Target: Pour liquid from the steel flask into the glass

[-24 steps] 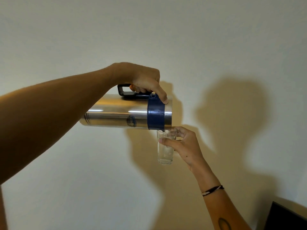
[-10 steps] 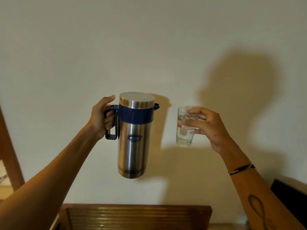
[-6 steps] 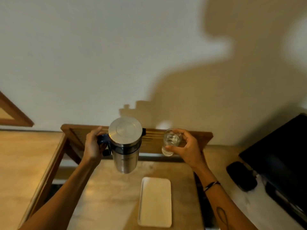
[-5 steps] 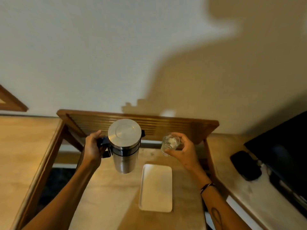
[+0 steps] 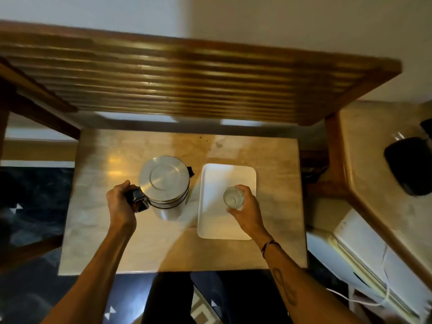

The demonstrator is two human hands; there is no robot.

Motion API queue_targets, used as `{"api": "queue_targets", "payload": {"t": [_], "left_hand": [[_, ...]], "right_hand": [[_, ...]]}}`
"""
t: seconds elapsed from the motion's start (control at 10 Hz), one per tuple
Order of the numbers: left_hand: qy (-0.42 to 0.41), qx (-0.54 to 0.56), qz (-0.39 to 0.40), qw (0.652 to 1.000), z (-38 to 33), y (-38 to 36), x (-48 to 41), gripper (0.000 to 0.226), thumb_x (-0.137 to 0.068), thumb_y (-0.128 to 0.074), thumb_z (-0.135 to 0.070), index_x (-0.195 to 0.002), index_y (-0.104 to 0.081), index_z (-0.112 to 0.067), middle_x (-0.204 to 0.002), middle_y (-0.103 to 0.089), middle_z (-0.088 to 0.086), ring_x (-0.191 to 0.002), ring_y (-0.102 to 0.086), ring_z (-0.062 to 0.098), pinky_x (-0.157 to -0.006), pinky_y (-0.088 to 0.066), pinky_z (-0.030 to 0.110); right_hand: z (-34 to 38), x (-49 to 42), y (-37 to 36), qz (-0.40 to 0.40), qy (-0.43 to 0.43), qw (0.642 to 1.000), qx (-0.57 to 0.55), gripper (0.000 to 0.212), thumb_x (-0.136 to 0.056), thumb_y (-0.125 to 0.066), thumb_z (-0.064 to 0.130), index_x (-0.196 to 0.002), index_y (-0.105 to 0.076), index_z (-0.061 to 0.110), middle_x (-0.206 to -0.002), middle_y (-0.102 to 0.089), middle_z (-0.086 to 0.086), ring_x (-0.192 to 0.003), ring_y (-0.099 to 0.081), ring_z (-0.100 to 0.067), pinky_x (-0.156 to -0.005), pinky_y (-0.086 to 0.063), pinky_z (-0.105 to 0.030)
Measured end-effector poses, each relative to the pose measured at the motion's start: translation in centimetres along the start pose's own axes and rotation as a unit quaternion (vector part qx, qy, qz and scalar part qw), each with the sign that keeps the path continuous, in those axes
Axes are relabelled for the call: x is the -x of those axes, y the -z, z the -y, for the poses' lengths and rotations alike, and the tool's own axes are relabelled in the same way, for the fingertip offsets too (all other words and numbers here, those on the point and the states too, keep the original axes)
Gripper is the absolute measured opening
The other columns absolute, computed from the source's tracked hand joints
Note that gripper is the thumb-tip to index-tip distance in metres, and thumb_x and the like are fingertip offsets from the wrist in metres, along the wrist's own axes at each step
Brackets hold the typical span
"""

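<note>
The steel flask stands upright over the small marble-topped table, seen from straight above with its round lid facing me. My left hand grips its dark handle at the flask's left side. My right hand holds the clear glass upright over the white rectangular tray. Clear liquid shows inside the glass. I cannot tell whether the flask or the glass touches the surface beneath it.
A slatted wooden shelf overhangs the far edge of the table. A beige counter at the right carries a black object. White flat items with a cable lie at the lower right. Dark patterned floor lies at the left.
The flask went from tipped over the glass to upright. Both hands came down from in front of the wall to the table, the glass now over the tray. The view swung downward.
</note>
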State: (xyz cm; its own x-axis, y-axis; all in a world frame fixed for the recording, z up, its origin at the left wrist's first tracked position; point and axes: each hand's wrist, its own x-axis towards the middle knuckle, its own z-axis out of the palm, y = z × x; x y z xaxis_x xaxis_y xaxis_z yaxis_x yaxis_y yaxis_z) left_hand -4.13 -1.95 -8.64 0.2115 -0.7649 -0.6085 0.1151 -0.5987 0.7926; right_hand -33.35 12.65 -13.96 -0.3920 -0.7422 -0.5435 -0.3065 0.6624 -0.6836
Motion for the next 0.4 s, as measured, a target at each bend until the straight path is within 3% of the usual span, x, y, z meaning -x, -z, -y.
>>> {"api": "queue_targets", "payload": {"t": [0.1, 0.2, 0.3, 0.4], "left_hand": [[-0.010, 0.000, -0.007, 1.000, 0.9, 0.0, -0.7, 0.030, -0.084, -0.050, -0.034, -0.064, -0.055, -0.011, -0.041, -0.056, -0.011, -0.037, -0.055, 0.009, -0.039, -0.042, 0.016], [-0.029, -0.027, 0.008, 0.999, 1.4, -0.2, -1.3, 0.033, -0.086, -0.046, -0.025, -0.058, -0.059, -0.014, -0.042, -0.052, -0.015, -0.040, -0.055, 0.009, -0.041, -0.050, 0.021], [-0.046, -0.041, 0.027, 0.998, 1.6, -0.4, -1.2, 0.052, -0.089, -0.043, -0.018, -0.043, -0.066, -0.022, -0.040, -0.051, -0.016, -0.039, -0.052, 0.003, -0.042, -0.048, 0.018], [-0.057, -0.083, 0.047, 0.994, 3.5, 0.9, -1.2, 0.052, -0.092, -0.042, -0.009, -0.047, -0.067, -0.020, -0.043, -0.045, -0.015, -0.040, -0.039, 0.000, -0.045, -0.034, 0.019]], "right_hand": [[-1.1, -0.3, -0.8, -0.012, 0.001, 1.000, 0.015, 0.075, -0.080, -0.093, 0.000, -0.144, -0.057, 0.014, -0.140, -0.061, 0.000, -0.129, -0.057, -0.019, -0.107, -0.052, -0.034], [-1.8, -0.7, -1.4, -0.025, 0.009, 0.999, 0.028, 0.075, -0.080, -0.093, 0.001, -0.144, -0.056, 0.014, -0.140, -0.062, -0.001, -0.130, -0.057, -0.020, -0.111, -0.053, -0.038], [-1.4, -0.6, -1.2, -0.025, 0.012, 0.999, 0.038, 0.077, -0.082, -0.093, 0.002, -0.147, -0.055, 0.014, -0.145, -0.063, -0.006, -0.133, -0.057, -0.022, -0.116, -0.053, -0.046], [-2.0, -0.2, -1.5, 0.000, 0.001, 0.999, 0.042, 0.094, -0.082, -0.095, 0.009, -0.161, -0.044, 0.016, -0.160, -0.054, -0.006, -0.144, -0.051, -0.024, -0.124, -0.046, -0.048]]}}
